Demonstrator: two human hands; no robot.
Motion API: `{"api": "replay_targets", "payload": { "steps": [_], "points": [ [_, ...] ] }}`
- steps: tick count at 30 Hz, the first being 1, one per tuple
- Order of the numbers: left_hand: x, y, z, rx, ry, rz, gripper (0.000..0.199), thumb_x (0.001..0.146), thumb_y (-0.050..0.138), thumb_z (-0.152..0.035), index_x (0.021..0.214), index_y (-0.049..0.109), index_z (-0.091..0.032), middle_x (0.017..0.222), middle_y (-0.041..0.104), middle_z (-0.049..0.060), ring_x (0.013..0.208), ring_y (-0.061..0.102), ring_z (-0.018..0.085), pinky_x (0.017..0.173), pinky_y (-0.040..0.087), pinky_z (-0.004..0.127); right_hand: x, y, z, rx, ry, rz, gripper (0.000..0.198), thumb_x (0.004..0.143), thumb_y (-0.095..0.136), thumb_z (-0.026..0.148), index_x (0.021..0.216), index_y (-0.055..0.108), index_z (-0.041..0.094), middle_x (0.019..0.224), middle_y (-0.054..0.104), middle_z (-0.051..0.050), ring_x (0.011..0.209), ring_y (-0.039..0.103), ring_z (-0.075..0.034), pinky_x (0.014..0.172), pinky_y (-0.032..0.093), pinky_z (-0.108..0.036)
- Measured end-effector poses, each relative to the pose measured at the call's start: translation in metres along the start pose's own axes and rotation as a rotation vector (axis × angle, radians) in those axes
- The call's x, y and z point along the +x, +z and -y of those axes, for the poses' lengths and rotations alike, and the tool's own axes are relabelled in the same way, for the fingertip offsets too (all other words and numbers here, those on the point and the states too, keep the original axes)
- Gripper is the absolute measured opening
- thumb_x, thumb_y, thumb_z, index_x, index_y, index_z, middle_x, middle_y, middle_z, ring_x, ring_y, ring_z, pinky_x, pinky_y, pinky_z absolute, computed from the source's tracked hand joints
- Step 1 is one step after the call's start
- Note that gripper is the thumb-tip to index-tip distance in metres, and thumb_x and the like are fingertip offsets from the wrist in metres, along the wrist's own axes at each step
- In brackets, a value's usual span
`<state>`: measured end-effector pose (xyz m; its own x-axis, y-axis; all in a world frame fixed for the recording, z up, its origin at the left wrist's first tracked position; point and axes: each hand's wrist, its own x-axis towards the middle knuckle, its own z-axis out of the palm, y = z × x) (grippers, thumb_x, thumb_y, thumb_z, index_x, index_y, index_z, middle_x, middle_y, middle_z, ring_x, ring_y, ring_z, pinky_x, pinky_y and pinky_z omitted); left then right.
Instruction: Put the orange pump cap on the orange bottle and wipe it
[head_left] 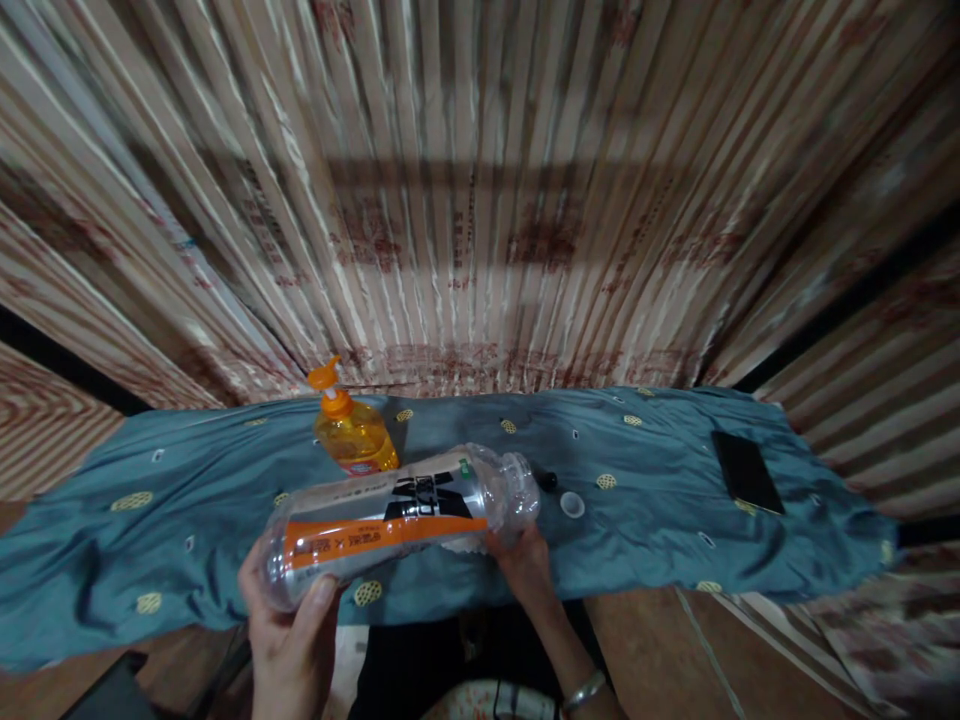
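Observation:
A large clear plastic bottle [439, 505] with a silver, orange and black label is held lying on its side above the cloth. My left hand [289, 625] is wrapped round its base, thumb on the near side. At the neck end, to the right, my right hand [527, 565] grips from below, its fingers partly hidden by the bottle. The bottle's mouth has no cap on it. A small white round cap [572, 504] and a small black object [549, 481] lie just beyond the neck. Something whitish shows under the bottle, too covered to make out.
An orange pump bottle [352, 430] stands behind the plastic bottle, to the left. A black phone [746, 470] lies at the right of the table, which is covered with a teal patterned cloth [652, 540]. Pleated curtains [465, 220] hang behind the table.

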<state>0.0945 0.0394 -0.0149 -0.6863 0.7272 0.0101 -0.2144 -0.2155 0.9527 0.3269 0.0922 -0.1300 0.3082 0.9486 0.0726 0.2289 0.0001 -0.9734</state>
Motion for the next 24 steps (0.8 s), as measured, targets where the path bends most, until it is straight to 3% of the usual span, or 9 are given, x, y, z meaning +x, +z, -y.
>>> {"api": "replay_targets", "payload": {
  "steps": [7, 14, 18, 24],
  "points": [
    [0.003, -0.001, -0.004, 0.01, 0.022, -0.007, 0.086, 0.047, 0.103, -0.045, 0.122, 0.063, -0.03, 0.113, 0.069, 0.006, 0.088, 0.066, 0.021, 0.069, 0.064, 0.031, -0.001, 0.002, -0.009, -0.003, 0.005, -0.003, 0.039, 0.078, 0.072, 0.034, 0.115, 0.069, 0.021, 0.097, 0.08, -0.008, 0.091, 0.08, -0.032, 0.083, 0.068, -0.05],
    [0.003, 0.005, -0.009, -0.012, 0.015, -0.04, 0.086, 0.041, 0.106, -0.045, 0.113, 0.063, -0.024, 0.105, 0.07, 0.005, 0.084, 0.066, 0.018, 0.07, 0.062, 0.023, -0.001, 0.002, -0.008, 0.055, -0.002, 0.009, 0.039, 0.079, 0.073, 0.035, 0.115, 0.069, 0.02, 0.104, 0.081, -0.01, 0.096, 0.079, -0.033, 0.09, 0.066, -0.051],
    [0.003, 0.01, -0.011, -0.01, 0.016, -0.071, 0.091, 0.03, 0.106, -0.047, 0.106, 0.061, -0.022, 0.099, 0.068, 0.004, 0.08, 0.064, 0.017, 0.066, 0.06, 0.021, -0.001, 0.0, -0.01, 0.064, 0.03, 0.033, 0.037, 0.079, 0.075, 0.036, 0.111, 0.069, 0.019, 0.103, 0.08, -0.011, 0.099, 0.079, -0.033, 0.094, 0.064, -0.052],
    [0.003, 0.011, -0.013, 0.029, 0.043, -0.041, 0.091, 0.032, 0.104, -0.048, 0.106, 0.058, -0.023, 0.091, 0.065, 0.001, 0.074, 0.062, 0.015, 0.063, 0.058, 0.022, 0.0, -0.002, -0.006, 0.055, 0.033, 0.049, 0.04, 0.077, 0.076, 0.036, 0.113, 0.07, 0.019, 0.111, 0.08, -0.013, 0.103, 0.077, -0.033, 0.096, 0.063, -0.052]
  ]
}}
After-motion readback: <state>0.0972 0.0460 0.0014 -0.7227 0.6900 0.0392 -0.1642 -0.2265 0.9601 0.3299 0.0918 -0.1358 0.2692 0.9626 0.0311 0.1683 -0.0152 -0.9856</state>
